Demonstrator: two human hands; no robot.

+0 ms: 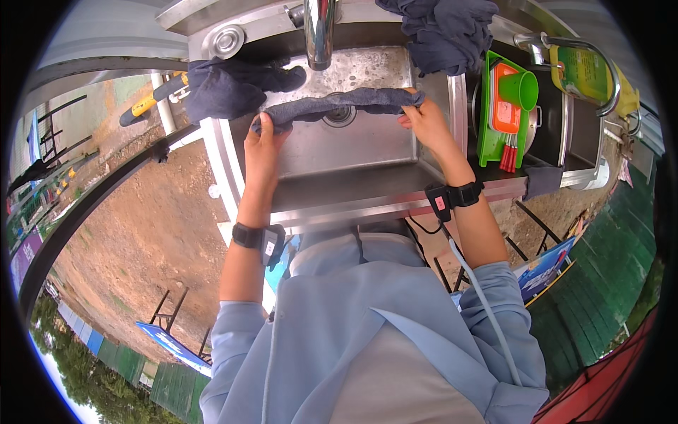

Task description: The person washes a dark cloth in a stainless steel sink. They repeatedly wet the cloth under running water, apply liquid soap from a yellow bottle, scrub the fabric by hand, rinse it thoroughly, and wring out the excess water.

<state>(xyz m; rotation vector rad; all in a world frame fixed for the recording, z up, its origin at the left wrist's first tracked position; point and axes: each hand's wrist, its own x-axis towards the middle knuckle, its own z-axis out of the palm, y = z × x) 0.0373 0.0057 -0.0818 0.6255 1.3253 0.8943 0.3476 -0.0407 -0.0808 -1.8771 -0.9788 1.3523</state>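
A dark grey-blue cloth, bunched lengthwise into a strip, spans the stainless steel sink above its drain. My left hand pinches its left end, thumb on top. Its right end is gripped by my right hand, between thumb and fingers. Another dark cloth lies over the sink's left rim, close to my left hand. At the back right, a heap of dark cloth rests on the rim. The chrome faucet comes down over the basin from the back.
Right of the basin stand a green plastic tray with an orange container, a green cup and red-handled utensils. A yellow-green bottle stands behind a curved metal tap. A round metal strainer sits back left.
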